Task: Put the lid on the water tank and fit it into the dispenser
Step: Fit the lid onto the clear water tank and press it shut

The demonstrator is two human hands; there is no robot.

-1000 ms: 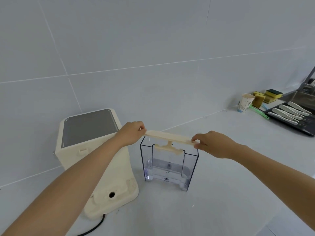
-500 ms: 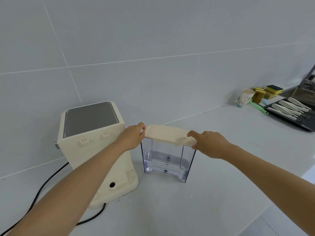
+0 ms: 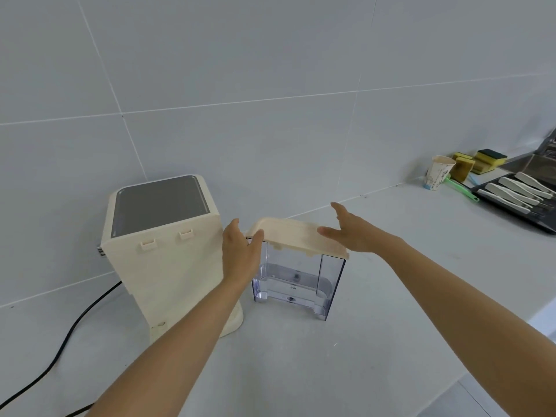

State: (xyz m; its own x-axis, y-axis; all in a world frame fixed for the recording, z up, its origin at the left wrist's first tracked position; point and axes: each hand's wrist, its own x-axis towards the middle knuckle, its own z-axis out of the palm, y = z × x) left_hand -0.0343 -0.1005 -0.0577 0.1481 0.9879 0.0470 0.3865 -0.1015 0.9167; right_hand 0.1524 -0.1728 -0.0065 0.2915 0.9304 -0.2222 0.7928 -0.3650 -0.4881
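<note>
Fingers on both hands are spread flat, not clenched around anything. Left hand (image 3: 240, 254) stands palm-in at the left end of the cream lid (image 3: 296, 236), thumb touching that end. Right hand (image 3: 356, 233) is at the right end, thumb lying on top of the lid and the other fingers (image 3: 338, 210) lifted up and off it, so it's more a light steadying touch than a grip.

That lid sits on top of the clear water tank (image 3: 296, 281), but a bit crooked: its near-right corner sticks out past the tank wall and the left end looks slightly raised. Can't tell whether it's clicked down, since the left hand hides that corner. The tank stands upright on the pale desk (image 3: 301, 365), just right of the cream dispenser (image 3: 168, 251) and not inside it. There's some marking low on the tank, too small to read.

The dispenser's lower right side is covered by the left forearm. A black power cord (image 3: 75, 329) runs off its left side and gets cut off at the bottom edge.

Far right on the desk: a paper cup (image 3: 437, 173), yellow sponges (image 3: 481, 162), a green-handled thing (image 3: 461, 189) I can't identify, and a dark tray (image 3: 541, 225) of white-handled utensils, cropped by the frame edge.
</note>
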